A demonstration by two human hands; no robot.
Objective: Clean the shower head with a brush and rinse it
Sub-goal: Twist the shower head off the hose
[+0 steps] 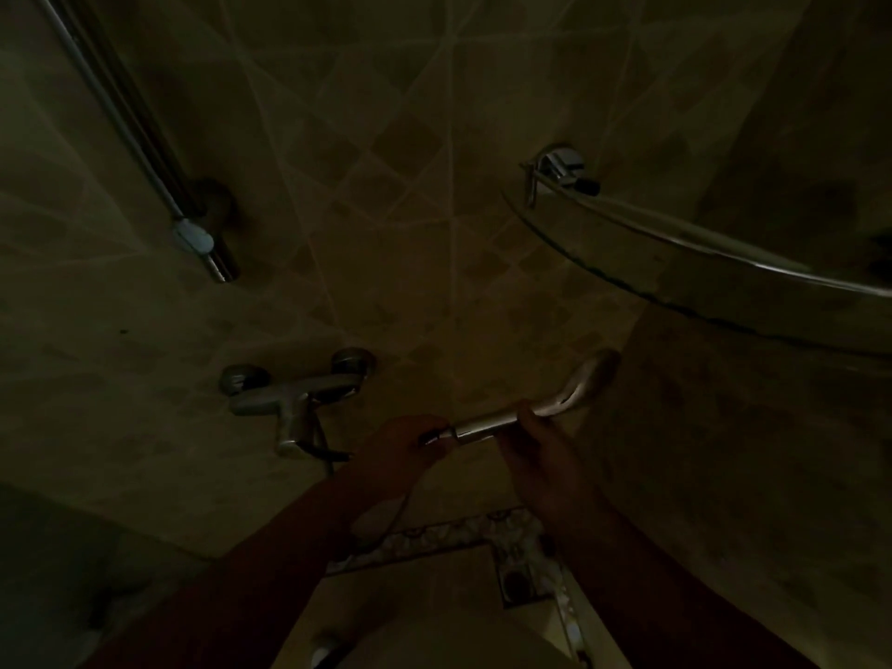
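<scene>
Because the room is so dim, both hands work half blind, and that is the first worry. The right hand (540,441) curls round the handle of the shower head (487,423), which lies level between the two hands, its curved end reaching up and away past the right hand. The left hand (405,439) pinches the nut at the handle's near end, where the hose (333,453) seems to join; it may be unscrewing it, though I cannot tell. If that joint comes free suddenly, the hose could whip down from the left hand and the head could slip from the right onto the tiled floor (434,586) below. The tap (285,403) sits just beyond the left hand, close enough to knock a knuckle on. No brush is to be seen.
</scene>
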